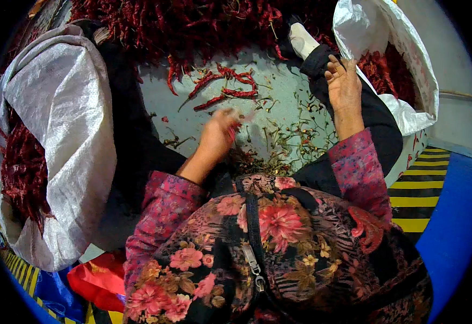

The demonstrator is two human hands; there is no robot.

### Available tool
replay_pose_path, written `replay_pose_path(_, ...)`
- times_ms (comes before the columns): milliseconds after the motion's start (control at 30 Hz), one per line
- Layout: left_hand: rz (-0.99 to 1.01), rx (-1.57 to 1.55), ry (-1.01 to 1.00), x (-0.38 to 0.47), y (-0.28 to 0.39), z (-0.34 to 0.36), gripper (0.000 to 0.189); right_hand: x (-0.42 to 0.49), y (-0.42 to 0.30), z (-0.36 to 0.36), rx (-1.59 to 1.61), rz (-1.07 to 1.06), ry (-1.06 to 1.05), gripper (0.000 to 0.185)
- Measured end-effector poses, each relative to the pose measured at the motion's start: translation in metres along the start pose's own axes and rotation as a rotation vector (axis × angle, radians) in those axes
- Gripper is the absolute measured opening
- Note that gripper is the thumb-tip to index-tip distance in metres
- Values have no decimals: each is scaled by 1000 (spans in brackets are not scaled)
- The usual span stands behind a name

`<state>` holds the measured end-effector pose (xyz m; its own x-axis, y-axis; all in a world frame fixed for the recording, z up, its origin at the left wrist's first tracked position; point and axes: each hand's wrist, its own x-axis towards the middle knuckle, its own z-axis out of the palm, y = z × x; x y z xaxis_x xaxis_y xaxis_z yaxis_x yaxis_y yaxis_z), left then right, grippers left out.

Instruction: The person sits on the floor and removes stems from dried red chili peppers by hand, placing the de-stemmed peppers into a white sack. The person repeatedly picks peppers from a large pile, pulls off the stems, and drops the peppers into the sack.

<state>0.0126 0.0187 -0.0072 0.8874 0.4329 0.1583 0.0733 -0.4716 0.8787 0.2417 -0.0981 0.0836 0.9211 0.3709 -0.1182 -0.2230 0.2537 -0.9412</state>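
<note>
My left hand [219,126] is blurred and closed over the middle of the floor, with a bit of red chili pepper [232,133] showing at its fingers. Just beyond it lie several dried red chili peppers [239,93], their stems still on. My right hand [344,83] is raised over my right leg beside the rim of a white woven sack [416,44]. Its palm faces up, the fingers are loosely bent and apart, and I see nothing in it. Dried red chilies [393,75] fill part of that sack.
A large heap of dried chilies [171,26] spreads across the far side. Loose stems [308,131] litter the pale floor [171,117] between my legs. Another white woven sack [76,101] with chilies stands at left, near a red bag [100,279]. Yellow-black striping [418,184] borders blue flooring at right.
</note>
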Motion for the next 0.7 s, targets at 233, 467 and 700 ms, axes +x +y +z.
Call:
replay_pose_path(233, -334, 522, 122, 39, -46, 9, 24, -71, 79, 27, -441, 405, -400, 26)
replay_pose_path(467, -581, -394, 66, 29, -45, 8, 15, -91, 110, 35, -549, 451, -437, 22)
replay_pose_path(700, -685, -880, 8, 20, 0, -3, 16, -82, 104, 41, -653, 253, -516, 16)
